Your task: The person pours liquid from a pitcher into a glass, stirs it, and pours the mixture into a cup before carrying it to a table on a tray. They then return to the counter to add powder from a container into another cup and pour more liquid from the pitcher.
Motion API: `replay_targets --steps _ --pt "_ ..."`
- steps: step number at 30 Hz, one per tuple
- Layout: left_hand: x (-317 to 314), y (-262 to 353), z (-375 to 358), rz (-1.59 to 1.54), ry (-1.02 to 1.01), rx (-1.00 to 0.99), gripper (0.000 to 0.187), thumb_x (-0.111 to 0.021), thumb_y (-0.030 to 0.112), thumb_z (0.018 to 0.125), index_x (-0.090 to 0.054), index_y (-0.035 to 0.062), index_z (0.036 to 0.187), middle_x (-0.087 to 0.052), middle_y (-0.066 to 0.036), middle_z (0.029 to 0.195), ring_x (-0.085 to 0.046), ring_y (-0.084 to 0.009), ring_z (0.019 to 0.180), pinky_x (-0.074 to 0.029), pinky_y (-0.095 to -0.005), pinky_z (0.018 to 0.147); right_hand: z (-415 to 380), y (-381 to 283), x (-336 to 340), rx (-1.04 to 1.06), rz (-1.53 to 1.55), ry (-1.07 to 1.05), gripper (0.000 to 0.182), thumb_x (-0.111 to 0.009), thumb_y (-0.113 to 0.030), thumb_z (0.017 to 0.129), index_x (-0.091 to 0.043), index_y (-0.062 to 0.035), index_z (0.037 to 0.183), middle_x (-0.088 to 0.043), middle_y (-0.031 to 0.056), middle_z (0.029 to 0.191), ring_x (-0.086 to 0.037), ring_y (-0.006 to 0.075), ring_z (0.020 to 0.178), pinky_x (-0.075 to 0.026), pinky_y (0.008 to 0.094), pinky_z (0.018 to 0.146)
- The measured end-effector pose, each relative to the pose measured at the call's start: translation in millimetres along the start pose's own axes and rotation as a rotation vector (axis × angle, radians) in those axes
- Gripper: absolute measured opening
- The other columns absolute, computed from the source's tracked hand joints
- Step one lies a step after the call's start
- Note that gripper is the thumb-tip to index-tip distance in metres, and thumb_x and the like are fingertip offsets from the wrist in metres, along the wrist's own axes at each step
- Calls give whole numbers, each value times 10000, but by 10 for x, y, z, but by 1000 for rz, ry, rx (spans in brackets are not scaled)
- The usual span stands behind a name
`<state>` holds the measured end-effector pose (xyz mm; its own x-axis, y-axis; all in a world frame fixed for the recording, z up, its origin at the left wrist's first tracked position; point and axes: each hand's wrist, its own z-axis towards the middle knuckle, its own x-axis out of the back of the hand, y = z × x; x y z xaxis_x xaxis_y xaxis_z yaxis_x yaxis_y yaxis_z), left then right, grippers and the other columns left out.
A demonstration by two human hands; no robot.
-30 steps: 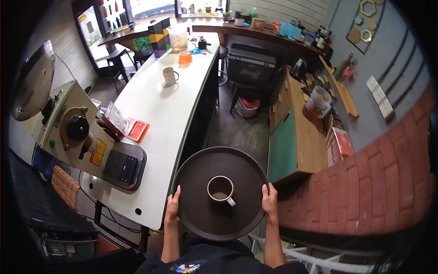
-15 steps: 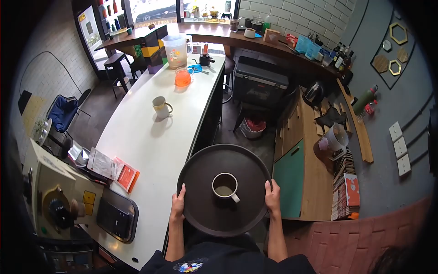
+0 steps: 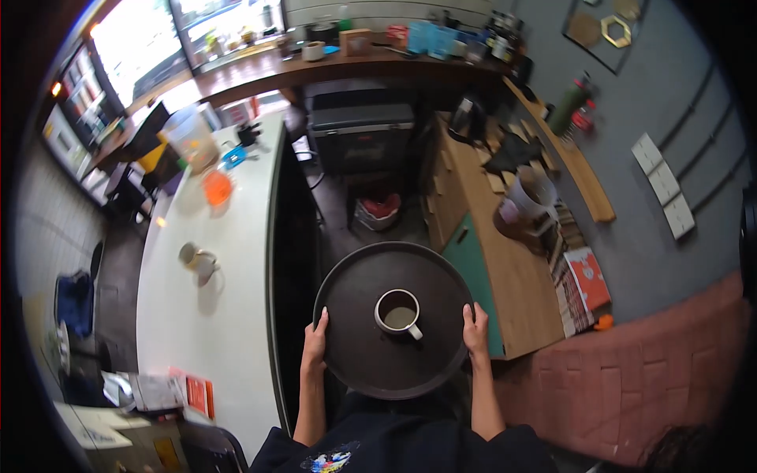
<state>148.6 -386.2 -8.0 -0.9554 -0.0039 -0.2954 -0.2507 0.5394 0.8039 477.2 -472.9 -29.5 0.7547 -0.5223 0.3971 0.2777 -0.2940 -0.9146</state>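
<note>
A round dark serving tray (image 3: 355, 355) is held level in front of my body. My left hand (image 3: 315, 339) grips its left rim, thumb on top and fingers hidden beneath. On the opposite rim, my right hand (image 3: 475, 331) has the same hold. One white-handled mug (image 3: 397, 312) stands upright near the middle of the tray, with some liquid inside. Off to the left, a second mug (image 3: 192, 257) sits on the white counter (image 3: 236, 315), apart from both hands.
Along the counter are an orange container (image 3: 217, 188), a clear pitcher (image 3: 190, 135) and orange packets (image 3: 199, 396). A black cooler box (image 3: 361, 130) stands ahead, above a lined bin (image 3: 378, 211). To the right, a wooden cabinet (image 3: 512, 288) carries another pitcher (image 3: 527, 197) beside stacked magazines (image 3: 569, 288).
The view has swung to the right, so the counter and its mug appear farther left. Both hands still hold the tray, and the mug on it stays upright near the middle.
</note>
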Motion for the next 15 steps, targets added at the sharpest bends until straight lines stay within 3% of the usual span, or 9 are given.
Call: replay_targets --steps 2,4,6,10,13,15 --pt "-222 -16 244 50 -67 8 517 -537 389 982 -568 -78 1204 -656 -176 1116 -661 -249 983 -543 -365 851 11 -12 150 40 -55 185 458 -520 -248 976 -531 173 1157 -602 339 1125 -590 388 1109 -440 401 945" --pt "-532 -21 420 115 -42 35 468 -537 380 985 -605 -56 1141 -670 -141 1046 -660 -217 945 -537 -340 816 143 266 355 44 -53 175 394 -522 -232 969 -547 158 1011 -605 342 959 -631 386 954 -465 411 814" --pt "-848 -19 587 175 -70 112 457 -554 398 974 -618 -26 1133 -671 -109 1041 -646 -196 953 -513 -337 838 195 426 551 46 -13 230 337 -548 -254 971 -479 57 861 -522 143 731 -451 263 684 -411 361 676" --pt "-1366 -244 1144 304 -234 186 450 -573 394 966 -621 -24 1124 -671 -96 1025 -644 -188 921 -515 -324 810 222 767 848 -49 -159 500 330 -547 -248 973 -485 58 866 -527 151 749 -445 248 697 -413 348 689" --pt "-1908 -461 1554 329 -341 291 460 -594 383 956 -611 -44 1125 -670 -102 1024 -646 -193 917 -527 -321 789 253 924 1116 -203 -137 537 344 -550 -255 975 -498 68 870 -551 214 787 -514 293 730 -423 383 715" --pt "-2212 -651 1738 336 -396 373 473 -606 379 951 -601 -58 1131 -669 -110 1029 -648 -198 922 -535 -324 785 312 1362 1159 -139 -247 716 335 -564 -257 967 -558 77 935 -594 272 903 -600 365 874 -441 414 775"
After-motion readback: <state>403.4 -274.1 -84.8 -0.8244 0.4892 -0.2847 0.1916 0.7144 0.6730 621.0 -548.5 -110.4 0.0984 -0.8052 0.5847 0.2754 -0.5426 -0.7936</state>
